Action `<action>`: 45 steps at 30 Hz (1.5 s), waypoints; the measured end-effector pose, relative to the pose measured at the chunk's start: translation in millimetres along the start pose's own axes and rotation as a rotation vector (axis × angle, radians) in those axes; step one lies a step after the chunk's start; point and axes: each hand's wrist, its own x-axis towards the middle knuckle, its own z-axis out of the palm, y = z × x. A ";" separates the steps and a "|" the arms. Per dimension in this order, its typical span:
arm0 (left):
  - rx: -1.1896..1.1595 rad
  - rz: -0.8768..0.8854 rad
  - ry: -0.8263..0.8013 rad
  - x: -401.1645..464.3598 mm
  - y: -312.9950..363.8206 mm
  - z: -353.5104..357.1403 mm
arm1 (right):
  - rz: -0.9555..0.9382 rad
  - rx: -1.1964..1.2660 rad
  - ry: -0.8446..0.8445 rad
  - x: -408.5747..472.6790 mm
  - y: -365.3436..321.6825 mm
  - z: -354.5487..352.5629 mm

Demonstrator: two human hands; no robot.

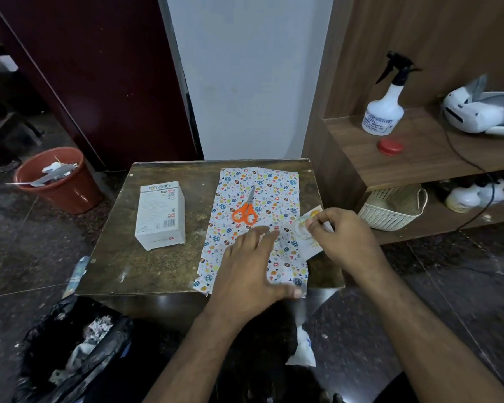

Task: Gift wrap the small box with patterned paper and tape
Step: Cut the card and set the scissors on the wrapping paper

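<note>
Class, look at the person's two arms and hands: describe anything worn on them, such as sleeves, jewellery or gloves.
Both forearms are bare as far as the picture shows, with no sleeves in view. The left hand and right hand wear no gloves, and no watch, bracelet or ring is visible on either.

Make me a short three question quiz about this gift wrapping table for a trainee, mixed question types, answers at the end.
1. True or false: the scissors lie on the patterned paper.
2. Which hand grips the tape roll?
A. left hand
B. right hand
C. neither
3. Fill in: the small box stands on the table, to the ____ of the paper.

Key: 1 true. 2 B. 3 left.
</note>
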 end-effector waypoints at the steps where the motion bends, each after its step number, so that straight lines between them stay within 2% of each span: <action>1: 0.092 0.006 -0.110 -1.4 0.7 1.8 | 0.003 0.002 0.003 -0.1 1.9 -2.0; 2: 0.184 0.018 -0.189 -3.1 1.5 3.3 | 0.005 0.002 0.003 -0.7 3.2 -4.0; 4: 0.298 0.024 -0.244 -5.2 2.5 7.8 | 0.015 -0.012 -0.015 -2.2 4.7 -7.5; 8: 0.292 -0.031 -0.219 -4.8 4.8 5.8 | 0.064 -0.067 -0.062 -5.0 6.0 -10.3; 11: 0.296 -0.037 -0.258 -6.4 3.5 2.5 | 0.098 -0.100 -0.055 -4.4 8.7 -11.9; 14: 0.281 -0.078 -0.227 -7.1 -0.7 -1.6 | 0.124 -0.101 -0.028 -3.4 10.3 -14.6; 24: 0.296 -0.248 -0.147 -6.9 1.4 -9.6 | 0.103 0.044 -0.027 12.5 -8.1 20.9; 29: 0.330 -0.333 -0.175 -7.8 -3.3 -15.5 | 0.039 0.123 -0.028 14.9 -23.8 33.5; 33: 0.341 -0.356 -0.185 -10.6 -6.8 -19.6 | 0.096 0.076 -0.010 15.1 -17.8 32.5; 38: 0.336 -0.339 -0.175 -13.5 -8.5 -20.0 | 0.097 -0.006 -0.071 9.3 -9.3 28.8; 45: 0.344 -0.287 -0.164 -15.8 -12.8 -17.0 | 0.065 -0.238 -0.007 4.5 -12.2 40.8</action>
